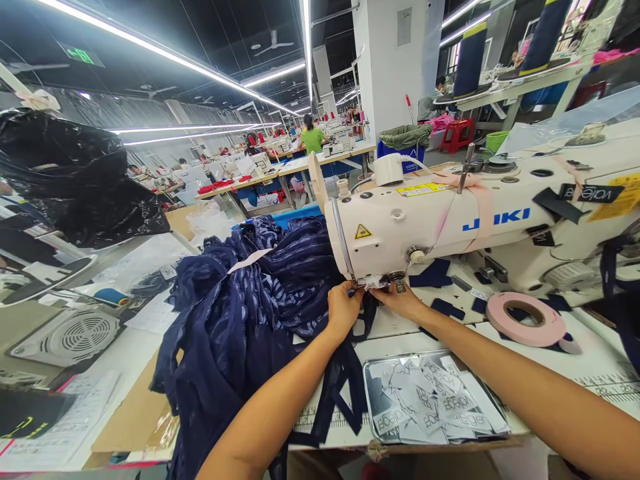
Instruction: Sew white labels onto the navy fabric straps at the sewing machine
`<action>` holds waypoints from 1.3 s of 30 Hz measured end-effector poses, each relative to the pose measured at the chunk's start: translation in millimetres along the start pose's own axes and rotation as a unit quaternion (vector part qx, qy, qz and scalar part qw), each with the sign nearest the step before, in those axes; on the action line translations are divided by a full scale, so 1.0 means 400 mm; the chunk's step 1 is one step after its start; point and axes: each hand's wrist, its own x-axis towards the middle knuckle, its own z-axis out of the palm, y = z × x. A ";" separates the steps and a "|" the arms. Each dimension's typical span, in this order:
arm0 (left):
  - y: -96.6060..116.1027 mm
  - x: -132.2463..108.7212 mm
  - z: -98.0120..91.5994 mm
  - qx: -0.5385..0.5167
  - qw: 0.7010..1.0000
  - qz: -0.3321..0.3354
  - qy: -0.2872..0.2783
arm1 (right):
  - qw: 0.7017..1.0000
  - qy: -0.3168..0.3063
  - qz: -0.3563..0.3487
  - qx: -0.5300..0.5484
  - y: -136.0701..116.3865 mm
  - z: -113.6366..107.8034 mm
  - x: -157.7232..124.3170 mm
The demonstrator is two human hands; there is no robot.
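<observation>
My left hand [345,308] is closed at the left of the needle area of a white sewing machine [390,227], its fingertips pinched on a navy fabric strap [367,317]. From the right, my right hand [401,301] reaches in under the machine head, fingers bent together at the same strap; the tips are partly hidden by the presser parts. Navy bands hang from there over the table's front edge. Against my left forearm lies a big heap of navy garments [250,293] with pale stitched seams.
A metal tray [367,400] of printed labels sits in front of my right forearm. Further right are a pink tape roll [500,320] and navy scraps [447,308]. A black plastic bag [75,173] hangs at left. A person in green [313,139] sits far off.
</observation>
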 end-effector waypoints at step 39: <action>0.006 -0.058 -0.038 0.071 0.933 0.313 -0.163 | 0.973 -0.181 0.006 -0.140 -0.083 -0.287 -0.140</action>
